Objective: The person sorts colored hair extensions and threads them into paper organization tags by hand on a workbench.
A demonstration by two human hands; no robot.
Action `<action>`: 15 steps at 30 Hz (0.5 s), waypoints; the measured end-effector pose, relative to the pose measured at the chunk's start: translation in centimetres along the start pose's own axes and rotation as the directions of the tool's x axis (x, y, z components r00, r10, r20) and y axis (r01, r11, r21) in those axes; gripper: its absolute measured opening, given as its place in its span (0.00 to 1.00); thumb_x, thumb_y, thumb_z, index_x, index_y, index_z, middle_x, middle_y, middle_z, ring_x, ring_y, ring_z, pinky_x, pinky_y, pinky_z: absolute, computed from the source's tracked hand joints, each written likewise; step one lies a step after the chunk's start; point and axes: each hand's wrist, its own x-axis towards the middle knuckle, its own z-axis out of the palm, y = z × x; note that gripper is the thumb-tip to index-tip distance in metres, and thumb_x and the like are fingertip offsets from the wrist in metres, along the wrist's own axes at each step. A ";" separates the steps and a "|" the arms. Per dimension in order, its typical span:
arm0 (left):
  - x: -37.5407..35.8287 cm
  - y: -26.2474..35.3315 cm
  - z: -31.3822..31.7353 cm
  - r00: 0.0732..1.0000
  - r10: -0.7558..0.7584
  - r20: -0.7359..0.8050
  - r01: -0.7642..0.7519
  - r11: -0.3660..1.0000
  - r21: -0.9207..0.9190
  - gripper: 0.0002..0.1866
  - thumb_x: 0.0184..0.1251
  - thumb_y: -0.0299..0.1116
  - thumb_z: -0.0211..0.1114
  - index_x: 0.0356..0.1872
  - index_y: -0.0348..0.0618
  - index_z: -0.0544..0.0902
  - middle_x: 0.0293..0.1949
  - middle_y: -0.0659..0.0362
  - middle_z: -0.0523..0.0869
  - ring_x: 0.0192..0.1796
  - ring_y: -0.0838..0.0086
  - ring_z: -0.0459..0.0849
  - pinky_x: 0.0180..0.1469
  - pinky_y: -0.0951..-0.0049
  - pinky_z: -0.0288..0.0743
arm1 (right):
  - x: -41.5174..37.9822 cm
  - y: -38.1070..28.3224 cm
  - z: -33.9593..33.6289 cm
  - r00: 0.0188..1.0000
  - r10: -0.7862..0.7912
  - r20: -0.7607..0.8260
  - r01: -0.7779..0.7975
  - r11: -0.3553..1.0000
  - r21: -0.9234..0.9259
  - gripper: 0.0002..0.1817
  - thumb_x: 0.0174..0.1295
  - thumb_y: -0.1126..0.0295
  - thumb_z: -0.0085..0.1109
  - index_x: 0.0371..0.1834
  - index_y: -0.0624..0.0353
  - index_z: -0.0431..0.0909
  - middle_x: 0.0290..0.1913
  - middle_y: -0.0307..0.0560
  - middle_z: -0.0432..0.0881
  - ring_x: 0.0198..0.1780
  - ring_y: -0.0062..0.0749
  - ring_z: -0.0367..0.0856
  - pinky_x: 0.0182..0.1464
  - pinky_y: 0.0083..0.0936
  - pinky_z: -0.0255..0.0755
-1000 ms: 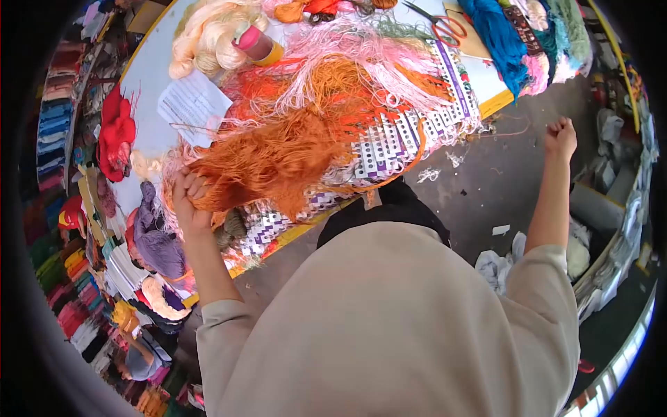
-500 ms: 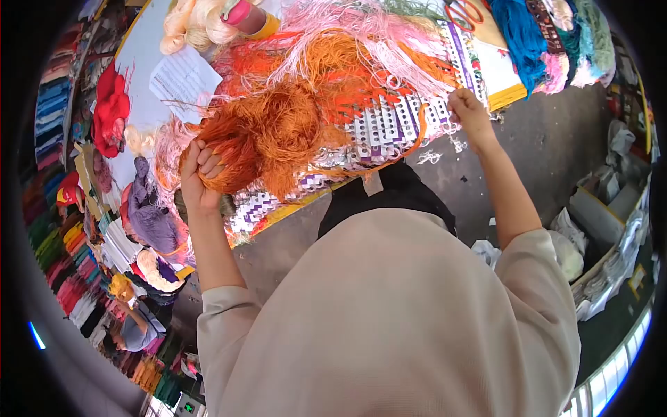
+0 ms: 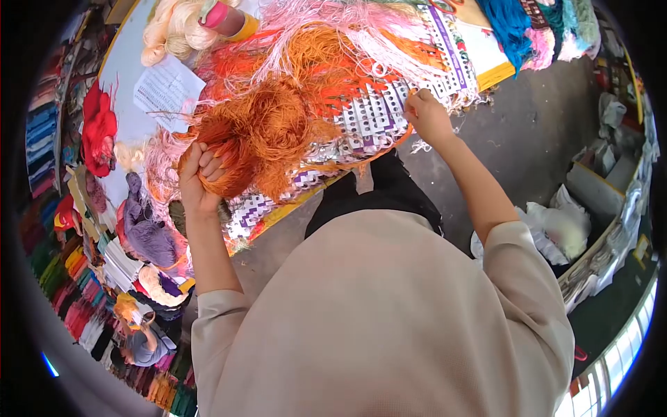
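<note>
My left hand (image 3: 201, 174) is wrapped round a thick bundle of rust-orange thread (image 3: 229, 163), held over the table's near edge. A tangled part of the bundle spreads right of the fist. My right hand (image 3: 424, 115) is pinched, with an orange strand beside the fingertips; whatever the fingers hold is too small to make out. Under and behind the hands lie white cards with rows of holes and purple marks (image 3: 375, 118). Loose red, orange and pink threads (image 3: 326, 55) cover their far part.
A pink and yellow cone (image 3: 233, 22), cream skeins (image 3: 177, 31), a written sheet (image 3: 167, 90) and red yarn (image 3: 99, 128) lie at the table's left. Blue yarn (image 3: 504, 31) is at far right. Another person (image 3: 144, 344) is at lower left, near yarn shelves.
My right hand has moved left and slightly down, closer to the orange bundle. My left hand keeps its grip on the bundle. The view has shifted a little.
</note>
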 end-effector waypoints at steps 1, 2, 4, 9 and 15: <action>0.1 -0.1 -0.1 1.000 -0.010 -0.003 0.010 1.000 0.017 0.10 0.78 0.35 0.57 0.43 0.39 0.78 0.25 0.67 0.70 0.23 0.85 0.65 0.21 0.86 0.60 | -0.1 0.3 0.5 1.000 -0.011 0.016 0.011 1.000 0.007 0.07 0.59 0.68 0.64 0.37 0.55 0.78 0.38 0.47 0.78 0.39 0.48 0.82 0.41 0.42 0.76; 0.1 -0.3 -0.2 1.000 -0.013 -0.001 0.013 1.000 0.020 0.10 0.78 0.35 0.57 0.43 0.39 0.78 0.25 0.67 0.70 0.23 0.85 0.65 0.21 0.86 0.60 | -0.3 0.0 0.5 1.000 -0.007 0.014 0.007 1.000 0.009 0.07 0.59 0.68 0.64 0.37 0.55 0.78 0.38 0.47 0.78 0.39 0.48 0.82 0.41 0.42 0.76; 0.1 -0.5 -0.4 1.000 -0.018 0.001 0.017 0.998 0.061 0.10 0.78 0.36 0.57 0.43 0.39 0.79 0.25 0.67 0.71 0.23 0.85 0.65 0.21 0.86 0.59 | -0.8 -0.6 0.4 0.998 0.045 -0.046 -0.040 0.995 0.089 0.09 0.62 0.66 0.62 0.40 0.57 0.76 0.36 0.48 0.81 0.38 0.50 0.82 0.39 0.43 0.76; 0.3 -0.8 -1.1 0.998 -0.058 0.027 0.057 0.998 0.041 0.10 0.79 0.36 0.55 0.44 0.39 0.78 0.25 0.67 0.70 0.23 0.85 0.65 0.22 0.85 0.60 | -4.6 -2.8 2.2 0.917 0.373 0.143 -0.387 0.742 0.548 0.09 0.65 0.67 0.60 0.42 0.61 0.77 0.28 0.50 0.83 0.30 0.36 0.83 0.36 0.32 0.74; 0.3 -1.0 -0.9 0.995 -0.092 0.031 0.090 0.995 0.036 0.11 0.80 0.35 0.54 0.44 0.37 0.79 0.25 0.67 0.70 0.23 0.84 0.65 0.21 0.85 0.60 | -7.7 -3.9 6.5 0.854 0.520 0.037 -0.466 0.730 0.501 0.10 0.60 0.66 0.65 0.39 0.60 0.80 0.29 0.47 0.83 0.31 0.37 0.82 0.38 0.32 0.74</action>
